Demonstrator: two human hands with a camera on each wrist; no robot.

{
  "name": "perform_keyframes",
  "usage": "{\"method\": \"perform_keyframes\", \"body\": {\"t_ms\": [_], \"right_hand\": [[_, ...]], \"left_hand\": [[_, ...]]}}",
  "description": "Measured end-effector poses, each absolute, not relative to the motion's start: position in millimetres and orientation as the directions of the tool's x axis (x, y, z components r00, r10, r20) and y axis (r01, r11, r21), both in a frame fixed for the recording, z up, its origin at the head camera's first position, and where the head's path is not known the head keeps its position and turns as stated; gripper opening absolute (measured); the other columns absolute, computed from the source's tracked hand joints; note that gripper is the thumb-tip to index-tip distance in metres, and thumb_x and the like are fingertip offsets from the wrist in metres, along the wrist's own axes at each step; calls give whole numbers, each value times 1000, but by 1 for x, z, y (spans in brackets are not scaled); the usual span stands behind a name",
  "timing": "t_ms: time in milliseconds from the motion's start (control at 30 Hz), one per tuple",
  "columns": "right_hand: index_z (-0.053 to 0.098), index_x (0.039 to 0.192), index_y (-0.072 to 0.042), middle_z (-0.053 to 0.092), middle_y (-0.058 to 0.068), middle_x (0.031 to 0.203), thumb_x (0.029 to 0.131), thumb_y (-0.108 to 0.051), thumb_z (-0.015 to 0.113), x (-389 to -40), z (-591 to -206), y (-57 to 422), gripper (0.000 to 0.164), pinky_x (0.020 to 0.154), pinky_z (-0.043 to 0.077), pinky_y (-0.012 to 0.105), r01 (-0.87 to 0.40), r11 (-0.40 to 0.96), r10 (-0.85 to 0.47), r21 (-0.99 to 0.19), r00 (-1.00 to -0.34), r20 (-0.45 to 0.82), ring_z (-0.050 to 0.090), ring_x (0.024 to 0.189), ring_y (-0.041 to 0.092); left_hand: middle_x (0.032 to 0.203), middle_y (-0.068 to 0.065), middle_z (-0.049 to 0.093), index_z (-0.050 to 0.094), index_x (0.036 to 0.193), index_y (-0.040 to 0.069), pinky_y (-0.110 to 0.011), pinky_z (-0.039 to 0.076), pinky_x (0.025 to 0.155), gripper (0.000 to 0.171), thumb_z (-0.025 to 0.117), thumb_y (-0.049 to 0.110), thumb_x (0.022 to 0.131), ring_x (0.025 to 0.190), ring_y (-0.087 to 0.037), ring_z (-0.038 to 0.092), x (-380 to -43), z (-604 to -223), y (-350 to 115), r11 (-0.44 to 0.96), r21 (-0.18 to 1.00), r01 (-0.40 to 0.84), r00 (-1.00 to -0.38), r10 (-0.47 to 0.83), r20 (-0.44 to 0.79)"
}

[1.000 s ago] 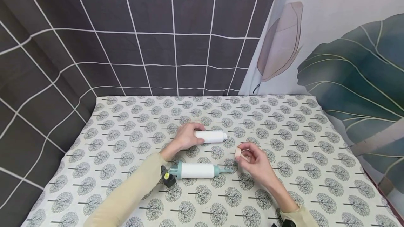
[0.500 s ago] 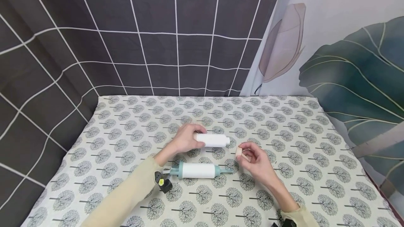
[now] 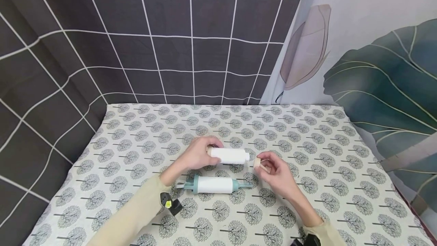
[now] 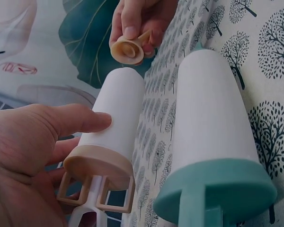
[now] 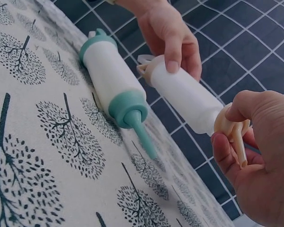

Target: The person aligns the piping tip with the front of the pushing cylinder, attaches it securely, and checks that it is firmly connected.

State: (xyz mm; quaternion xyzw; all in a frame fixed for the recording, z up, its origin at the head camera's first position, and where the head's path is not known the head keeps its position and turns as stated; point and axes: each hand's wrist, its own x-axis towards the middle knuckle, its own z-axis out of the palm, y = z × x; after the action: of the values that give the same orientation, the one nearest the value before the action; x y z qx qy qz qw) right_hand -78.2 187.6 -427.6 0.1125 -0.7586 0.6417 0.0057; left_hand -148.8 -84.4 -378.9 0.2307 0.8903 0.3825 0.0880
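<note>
My left hand [image 3: 195,155] grips a white syringe-like barrel [image 3: 232,155] near its beige rear collar [image 4: 98,165], thumb on top. The barrel lies roughly level, and its narrower white end points at my right hand [image 3: 278,174]. Thumb and fingers of that hand pinch a beige nozzle cap [image 5: 238,145], its hollow side towards the barrel. In the head view a narrow gap separates cap and barrel end; in the right wrist view they nearly overlap. On the cloth, nearer the body, lies a second white syringe [image 3: 215,185] with teal collar, handle and nozzle; neither hand touches it.
A cloth with a tree print [image 3: 307,208] covers the table. Behind it hangs a dark curtain with white grid lines [image 3: 170,48], and a leaf-patterned curtain [image 3: 385,75] hangs at the right. Both wrists carry black camera mounts [image 3: 171,203].
The left hand has brought the white barrel a little to the right and nearer the body, closer to the beige cap. The right hand has stayed almost still, holding the cap.
</note>
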Motion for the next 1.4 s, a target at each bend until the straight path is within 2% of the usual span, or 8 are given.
{"method": "perform_keyframes", "body": {"t_ms": [167,467,700,933,1400], "right_hand": [[53,117,9,62,24,105,83,12,66,-83,-427,187,36,80,56,26,-197,146,-183,-969,-968,170,65,91,33],[54,115,11,60,21,109,82,13,66,-86,-425,184,35,83,54,23,-256,156,-211,-954,-952,221,63,92,20],[53,114,13,58,25,111,84,14,64,-89,-425,183,32,84,54,25,-313,105,-258,-944,-925,278,62,92,20],[54,114,11,60,23,106,83,13,65,-89,-421,181,33,80,55,25,-296,136,-272,-945,-929,252,63,89,23],[55,117,7,63,22,107,83,16,64,-89,-417,181,36,84,56,33,-250,174,-302,-953,-934,189,66,94,30]], "left_hand": [[108,-1,68,73,108,15,-34,49,74,40,86,7,71,87,-16,57,-143,-375,-85,581,737,345,-873,488,23],[103,1,68,73,110,13,-36,48,77,41,86,8,71,88,-15,58,-138,-370,-87,559,741,371,-861,506,50],[101,1,69,72,111,12,-37,48,78,42,84,9,72,87,-16,58,-136,-369,-91,542,738,401,-845,531,69],[102,1,69,73,109,13,-36,48,76,39,84,8,72,87,-15,58,-135,-369,-94,523,744,416,-832,549,80],[101,3,69,73,109,16,-38,48,81,39,84,9,72,89,-15,59,-131,-368,-96,538,738,407,-840,538,71]]}}
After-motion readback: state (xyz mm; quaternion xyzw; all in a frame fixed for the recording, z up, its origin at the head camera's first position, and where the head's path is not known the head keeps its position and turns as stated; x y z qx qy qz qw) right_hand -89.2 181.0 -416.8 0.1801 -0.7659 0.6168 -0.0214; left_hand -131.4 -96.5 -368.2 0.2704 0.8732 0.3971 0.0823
